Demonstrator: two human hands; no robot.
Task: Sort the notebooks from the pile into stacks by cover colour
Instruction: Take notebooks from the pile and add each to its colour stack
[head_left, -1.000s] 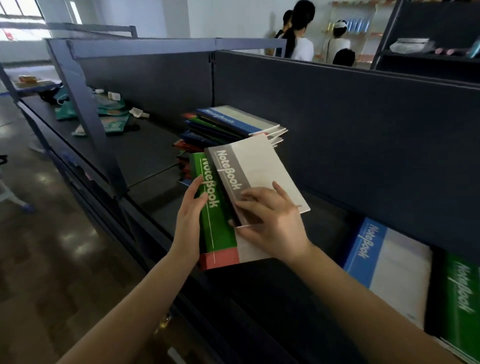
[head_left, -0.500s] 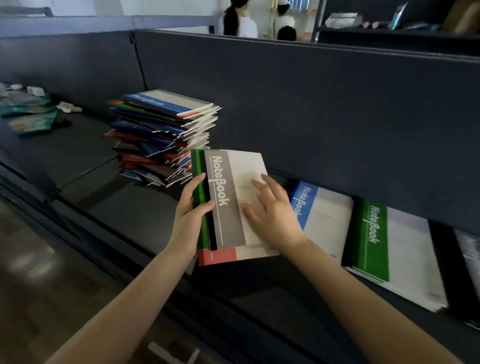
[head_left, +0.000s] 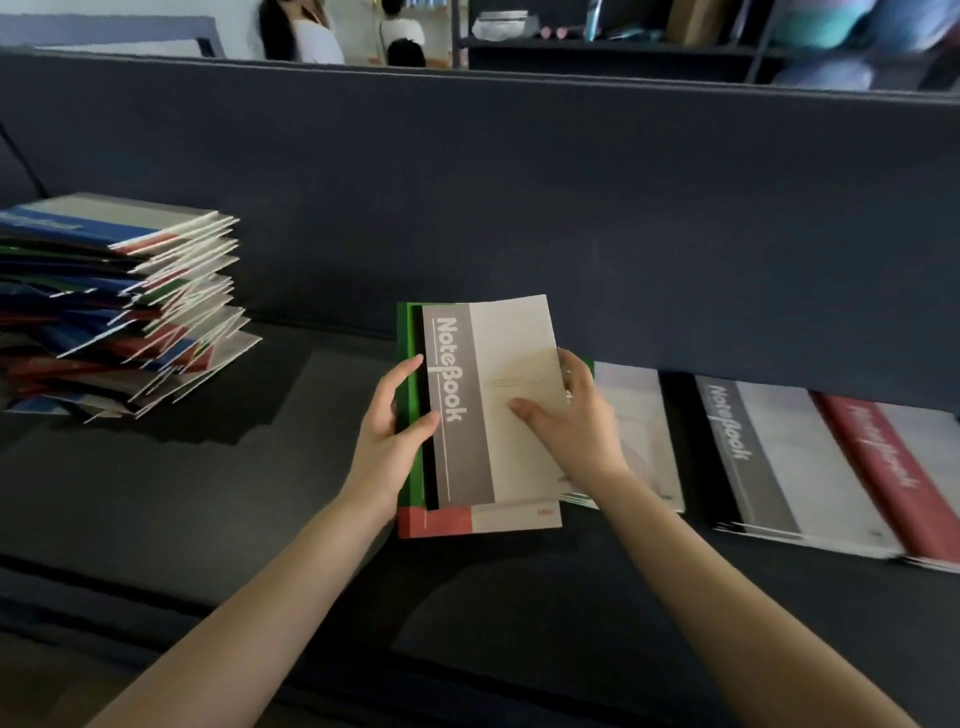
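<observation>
Reaching forward from the bottom of my view, both bare forearms meet at a small bundle (head_left: 519, 519) of notebooks over the dark shelf (head_left: 208, 493). My left hand (head_left: 392, 436) grips the bundle's left edge, thumb laid across the top cover's band and fingers wrapped behind. My right hand (head_left: 576, 426) holds the grey notebook (head_left: 498, 415) on top, thumb pressed flat on its pale cover and fingers curled round its right edge.

That top book carries a grey band with white "NoteBook" lettering running lengthwise. Beneath it, a black edge (head_left: 430, 467), a green notebook (head_left: 405, 332) and a red-cornered cover (head_left: 441, 522) peek out, slightly fanned.

Well to the left of my left hand sits the untidy pile (head_left: 119, 306), a mix of blue, red and green. Just beyond my right hand lies a pale stack (head_left: 639, 431), its colour hidden from me. Further right are a grey-banded stack (head_left: 753, 457) and a red-striped notebook (head_left: 878, 467), all against the dark back panel (head_left: 519, 182).
</observation>
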